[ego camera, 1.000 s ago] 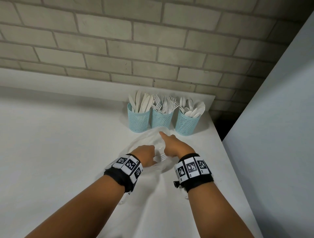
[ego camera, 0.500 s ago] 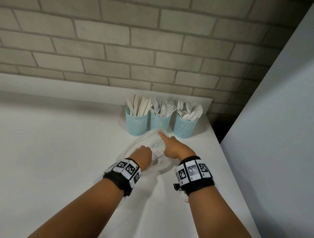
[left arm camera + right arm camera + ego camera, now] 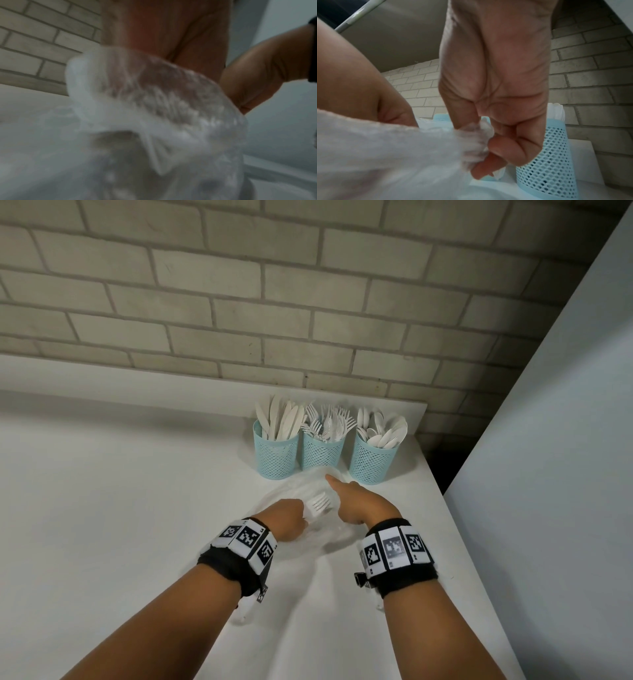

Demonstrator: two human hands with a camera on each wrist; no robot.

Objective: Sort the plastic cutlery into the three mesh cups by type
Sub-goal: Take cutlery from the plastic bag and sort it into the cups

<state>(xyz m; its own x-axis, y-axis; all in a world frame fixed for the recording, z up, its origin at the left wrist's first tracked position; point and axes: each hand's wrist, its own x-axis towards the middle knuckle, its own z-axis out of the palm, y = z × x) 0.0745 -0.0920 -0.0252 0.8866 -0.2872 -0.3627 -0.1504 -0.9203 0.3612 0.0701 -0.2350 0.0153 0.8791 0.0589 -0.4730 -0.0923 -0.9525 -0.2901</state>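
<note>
Three light-blue mesh cups stand at the back of the white table: the knife cup [image 3: 275, 455], the fork cup [image 3: 322, 451] and the spoon cup [image 3: 371, 462], each with white cutlery in it. Just in front of them lies a clear plastic bag [image 3: 301, 484]. My left hand [image 3: 291, 518] is a fist round a white fork [image 3: 318, 503], whose tines stick out toward the cups; whether it is one fork or more I cannot tell. My right hand [image 3: 356, 501] pinches a bunched fold of the bag [image 3: 476, 136], its index finger pointing at the cups.
A brick wall [image 3: 239, 302] rises behind a low white ledge. The table's right edge [image 3: 455, 525] runs close past the spoon cup, with a dark gap and a tall grey panel [image 3: 548, 440] beyond. The white tabletop [image 3: 120, 491] stretches away to the left.
My left hand has drawn the fork up and out of the bag, so more of the tines show. My right hand has stayed on the bag.
</note>
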